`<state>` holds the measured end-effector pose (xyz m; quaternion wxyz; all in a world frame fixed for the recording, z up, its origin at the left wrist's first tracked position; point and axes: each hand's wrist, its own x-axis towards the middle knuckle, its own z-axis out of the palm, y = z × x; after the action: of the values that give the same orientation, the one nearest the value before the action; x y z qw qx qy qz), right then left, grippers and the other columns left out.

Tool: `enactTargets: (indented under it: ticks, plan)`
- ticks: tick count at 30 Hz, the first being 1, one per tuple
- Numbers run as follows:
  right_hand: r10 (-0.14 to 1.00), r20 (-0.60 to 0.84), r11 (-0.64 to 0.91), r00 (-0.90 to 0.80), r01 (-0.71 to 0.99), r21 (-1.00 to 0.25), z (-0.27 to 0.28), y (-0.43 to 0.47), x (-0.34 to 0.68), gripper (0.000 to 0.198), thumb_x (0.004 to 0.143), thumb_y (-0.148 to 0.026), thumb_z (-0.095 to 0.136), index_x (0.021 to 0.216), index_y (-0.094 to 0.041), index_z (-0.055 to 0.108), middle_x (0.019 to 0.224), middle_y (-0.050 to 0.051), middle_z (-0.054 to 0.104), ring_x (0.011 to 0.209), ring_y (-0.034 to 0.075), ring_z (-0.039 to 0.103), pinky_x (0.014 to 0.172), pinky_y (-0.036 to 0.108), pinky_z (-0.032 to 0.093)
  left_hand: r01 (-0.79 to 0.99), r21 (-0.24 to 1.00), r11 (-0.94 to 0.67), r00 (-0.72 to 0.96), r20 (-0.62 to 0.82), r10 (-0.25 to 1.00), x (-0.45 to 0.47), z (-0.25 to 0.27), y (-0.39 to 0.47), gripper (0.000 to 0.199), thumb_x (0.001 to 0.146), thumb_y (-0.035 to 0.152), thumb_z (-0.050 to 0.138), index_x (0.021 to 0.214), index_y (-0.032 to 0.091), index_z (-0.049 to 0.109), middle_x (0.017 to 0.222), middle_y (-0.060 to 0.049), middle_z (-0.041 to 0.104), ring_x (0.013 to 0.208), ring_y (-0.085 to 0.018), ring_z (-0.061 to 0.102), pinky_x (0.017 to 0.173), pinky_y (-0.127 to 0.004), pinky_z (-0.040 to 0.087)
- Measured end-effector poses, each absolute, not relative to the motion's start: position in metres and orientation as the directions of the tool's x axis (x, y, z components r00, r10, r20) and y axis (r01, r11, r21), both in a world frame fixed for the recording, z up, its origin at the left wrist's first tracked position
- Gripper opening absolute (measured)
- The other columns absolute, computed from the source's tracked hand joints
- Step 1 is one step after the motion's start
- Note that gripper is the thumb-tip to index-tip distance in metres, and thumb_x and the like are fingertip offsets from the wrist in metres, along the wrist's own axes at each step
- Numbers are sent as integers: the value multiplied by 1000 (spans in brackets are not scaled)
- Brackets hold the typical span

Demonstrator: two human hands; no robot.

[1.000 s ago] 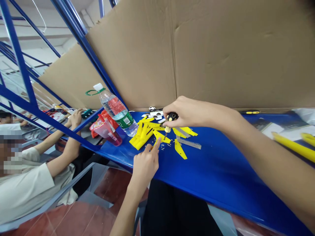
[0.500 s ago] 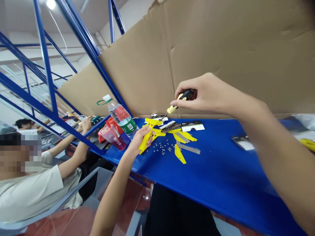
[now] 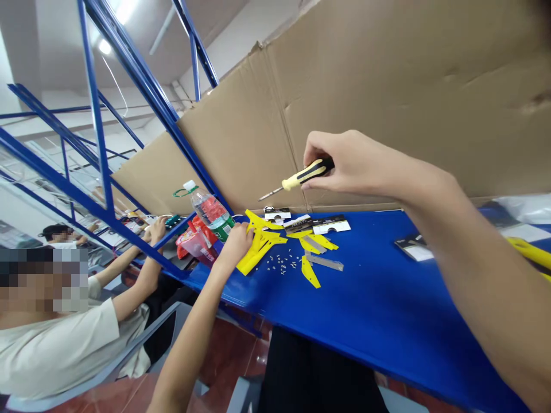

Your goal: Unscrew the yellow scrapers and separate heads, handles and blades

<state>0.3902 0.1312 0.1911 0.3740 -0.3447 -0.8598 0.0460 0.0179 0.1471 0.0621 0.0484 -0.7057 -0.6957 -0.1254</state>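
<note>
My right hand (image 3: pixel 333 160) is closed around the black and pale-yellow handle of a screwdriver (image 3: pixel 297 179). Its metal shaft points down and left, and the tip is in the air above the yellow pieces. Lower and to the left, my left hand (image 3: pixel 236 245) has its fingers curled at a yellow plastic part (image 3: pixel 255 220), partly hidden by the hand. Other yellow handle-like pieces (image 3: pixel 258 252) lie beside it on the blue table (image 3: pixel 370 304). Small screws and nuts (image 3: pixel 282 264) are scattered nearby, with flat yellow pieces (image 3: pixel 310 272) and grey metal blades (image 3: pixel 326 262).
Printed cards (image 3: pixel 331 224) lie along the cardboard wall (image 3: pixel 353 74). A water bottle (image 3: pixel 210 209) and a pink cup (image 3: pixel 196 245) stand at the left by the blue frame (image 3: pixel 129 229). Another person (image 3: pixel 64 344) sits on the left. Another yellow object (image 3: pixel 527 255) lies far right.
The screwdriver tip has lifted off the yellow part and swung left, its shaft now flatter. My left hand has turned, and the yellow handle it gripped upright is no longer seen that way.
</note>
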Motion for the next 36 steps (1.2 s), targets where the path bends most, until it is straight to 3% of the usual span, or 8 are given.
enactTargets:
  ticks: [2, 7, 13, 20, 24, 27, 30, 36]
  plan:
    - [633, 595, 751, -496, 580, -316, 189, 133, 388, 43, 99, -54, 74, 128, -22, 77, 103, 8, 81, 87, 25, 69, 79, 37, 46, 1000, -10, 14, -12, 234, 972, 21, 58, 151, 27, 110, 19, 53, 128, 7, 70, 120, -25, 78, 116, -32, 77, 101, -39, 59]
    - [704, 541, 678, -460, 662, -321, 171, 144, 375, 48, 109, -56, 54, 121, -18, 81, 102, 11, 83, 82, 24, 70, 78, 36, 46, 993, -92, 71, -53, 189, 981, 31, 51, 151, 33, 107, 12, 51, 128, 3, 74, 121, -31, 77, 116, -38, 78, 98, -43, 60]
    - [821, 346, 569, -454, 699, -433, 106, 149, 399, 36, 99, -46, 69, 121, -18, 74, 125, 15, 82, 110, 28, 74, 93, 36, 52, 986, -133, -98, 138, 337, 931, 33, 49, 127, 39, 111, 21, 45, 120, 8, 81, 127, -29, 75, 131, -45, 68, 112, -56, 55]
    - [967, 250, 28, 41, 964, -265, 43, 86, 502, 33, 103, -50, 66, 96, -19, 73, 97, 16, 83, 90, 30, 75, 79, 35, 47, 683, 355, -638, 316, 644, 696, 32, -19, 70, 29, 115, 38, 55, 127, 26, 77, 127, -11, 79, 124, -31, 74, 118, -49, 56]
    - [983, 148, -83, 110, 980, -182, 32, 48, 527, 29, 103, -47, 68, 89, -22, 68, 96, 19, 83, 84, 31, 75, 75, 36, 47, 628, 407, -663, 342, 621, 705, 38, -52, 62, 34, 113, 39, 55, 139, 25, 72, 139, -14, 73, 135, -33, 69, 122, -53, 54]
    - [984, 113, -118, 140, 976, -183, 27, 30, 517, 31, 91, -48, 83, 83, -24, 64, 91, 16, 82, 83, 31, 76, 72, 35, 48, 664, 391, -638, 331, 611, 719, 38, -62, 68, 39, 112, 40, 55, 144, 23, 70, 141, -16, 69, 138, -36, 65, 124, -56, 52]
    - [979, 150, -94, 141, 954, -284, 24, 16, 498, 29, 80, -35, 89, 78, -26, 61, 75, 9, 77, 78, 31, 76, 69, 34, 50, 690, 409, -597, 299, 591, 749, 36, -67, 71, 41, 111, 42, 55, 144, 20, 68, 140, -17, 68, 137, -37, 64, 124, -58, 51]
    - [970, 100, -46, 224, 567, -823, 22, -3, 449, 31, 84, -43, 84, 87, -26, 59, 74, 5, 76, 55, 22, 68, 55, 34, 53, 680, 487, -548, 251, 547, 799, 35, -68, 65, 43, 110, 40, 57, 144, 15, 67, 143, -19, 68, 145, -37, 61, 129, -56, 47]
